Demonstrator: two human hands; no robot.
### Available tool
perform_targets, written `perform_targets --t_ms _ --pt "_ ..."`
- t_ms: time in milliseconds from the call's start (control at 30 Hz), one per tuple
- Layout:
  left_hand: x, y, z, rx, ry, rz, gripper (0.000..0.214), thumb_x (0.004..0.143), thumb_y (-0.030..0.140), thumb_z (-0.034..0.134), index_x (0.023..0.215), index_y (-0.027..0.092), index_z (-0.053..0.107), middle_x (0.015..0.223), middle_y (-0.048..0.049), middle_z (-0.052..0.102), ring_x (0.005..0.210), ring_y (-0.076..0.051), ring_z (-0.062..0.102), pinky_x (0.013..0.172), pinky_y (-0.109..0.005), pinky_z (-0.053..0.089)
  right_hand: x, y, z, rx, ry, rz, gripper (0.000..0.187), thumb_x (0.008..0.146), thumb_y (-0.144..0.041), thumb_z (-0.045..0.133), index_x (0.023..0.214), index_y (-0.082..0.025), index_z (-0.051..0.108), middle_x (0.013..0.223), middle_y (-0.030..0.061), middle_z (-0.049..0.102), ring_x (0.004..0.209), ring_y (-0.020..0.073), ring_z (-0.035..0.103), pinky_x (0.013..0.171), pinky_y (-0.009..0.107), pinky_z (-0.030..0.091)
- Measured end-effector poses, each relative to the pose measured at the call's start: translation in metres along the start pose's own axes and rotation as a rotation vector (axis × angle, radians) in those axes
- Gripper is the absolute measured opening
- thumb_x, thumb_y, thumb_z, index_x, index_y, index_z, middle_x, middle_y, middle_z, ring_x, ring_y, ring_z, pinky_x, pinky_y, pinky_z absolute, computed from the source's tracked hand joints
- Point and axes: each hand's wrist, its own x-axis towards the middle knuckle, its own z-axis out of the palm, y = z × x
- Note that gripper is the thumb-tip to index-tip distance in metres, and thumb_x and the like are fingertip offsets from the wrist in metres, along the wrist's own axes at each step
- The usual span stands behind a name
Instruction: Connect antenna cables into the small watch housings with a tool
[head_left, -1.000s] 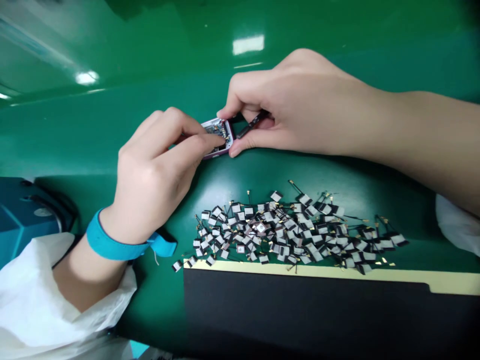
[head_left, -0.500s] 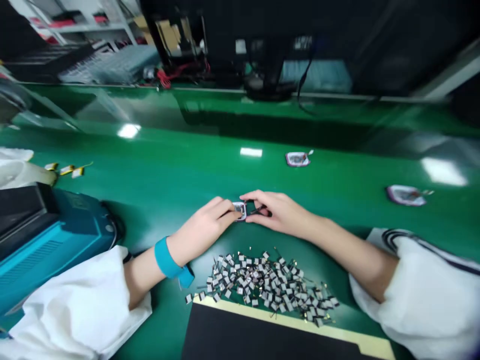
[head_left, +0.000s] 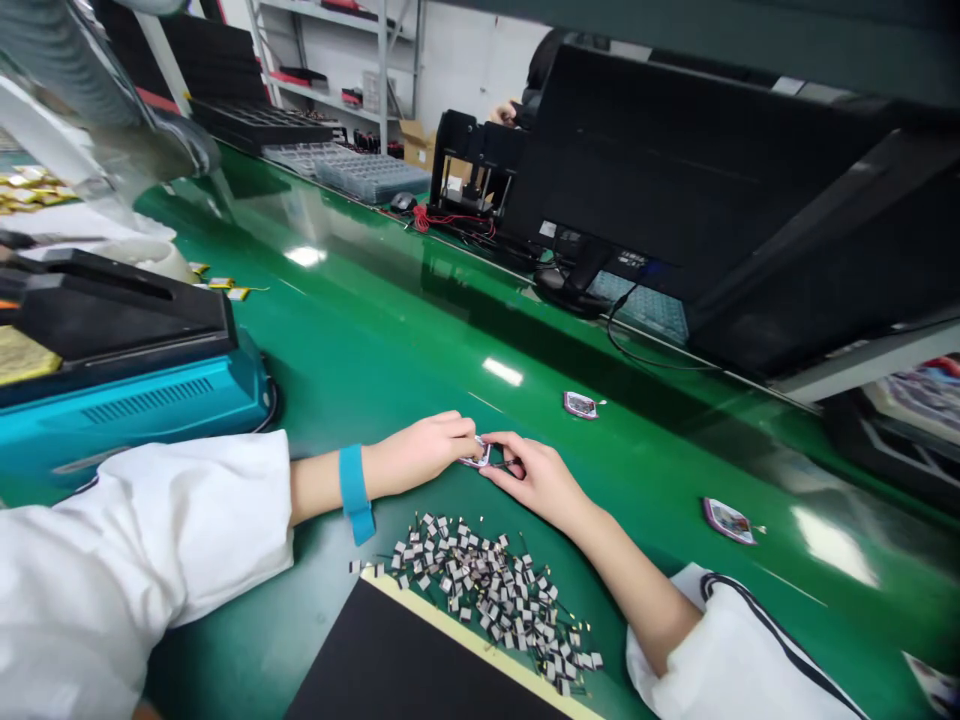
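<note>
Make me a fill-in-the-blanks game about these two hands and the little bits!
The left hand and right hand pinch one small case at a ____ table.
The wristband on the left arm is ____.
The pile of tiny parts lies beside a ____ mat.
Missing words: green, blue, black.

The left hand [head_left: 420, 455] and right hand [head_left: 536, 482] meet, fingers pinched together.
</note>
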Motion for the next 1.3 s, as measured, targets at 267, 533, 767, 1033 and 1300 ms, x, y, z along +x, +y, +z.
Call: perform_targets --t_ms 267,533,767,1033,1300 --pt "-0.0005 -0.0015 0.0000 -0.036 0.024 -0.021 0.025 0.088 0.015 0.034 0.093 0.017 0.058 0.081 -0.0031 0.053 0.075 -0.012 0.045 0.069 -0.021 0.039 -0.0002 0.0011 0.0007 0.011 0.000 0.010 0.034 0.084 -0.038 0.049 0.110 -0.017 0.049 0.062 -0.0012 0.047 0.061 0.0138 0.049 0.057 0.023 0.038" --pt "-0.0003 -0.0008 -0.0010 -0.056 0.046 -0.017 0.023 0.087 0.015 0.037 0.091 0.016 0.060 0.080 -0.0032 0.053 0.076 -0.012 0.046 0.070 -0.020 0.041 -0.0007 0.0025 0.0012 0.005 -0.004 0.003 0.035 0.084 -0.039 0.049 0.109 -0.015 0.049 0.062 -0.0007 0.047 0.060 0.0144 0.049 0.057 0.024 0.038" --pt "0.0010 -0.0009 -0.0007 -0.045 0.025 -0.028 0.024 0.089 0.019 0.035 0.092 0.016 0.059 0.081 -0.0038 0.054 0.077 -0.013 0.047 0.070 -0.022 0.041 -0.0008 0.0020 0.0001 0.016 -0.004 0.005 0.035 0.083 -0.039 0.050 0.109 -0.016 0.050 0.062 -0.0005 0.048 0.060 0.0142 0.048 0.058 0.024 0.037" --pt "0.0005 -0.0009 -0.0006 -0.066 0.001 -0.034 0.024 0.089 0.018 0.035 0.092 0.015 0.059 0.082 -0.0043 0.053 0.078 -0.013 0.046 0.072 -0.022 0.041 -0.0016 0.0077 0.0064 0.019 0.085 -0.063 0.033 0.081 -0.036 0.055 0.106 -0.015 0.052 0.059 -0.0027 0.046 0.054 0.0115 0.045 0.054 0.021 0.035" --pt "0.0014 -0.0003 -0.0015 -0.047 -0.008 -0.022 0.025 0.089 0.018 0.034 0.092 0.014 0.059 0.083 -0.0053 0.053 0.078 -0.013 0.046 0.072 -0.023 0.041 -0.0018 0.0081 0.0063 0.034 0.101 -0.065 0.032 0.080 -0.033 0.058 0.105 -0.015 0.052 0.058 -0.0038 0.044 0.053 0.0102 0.044 0.053 0.020 0.035"
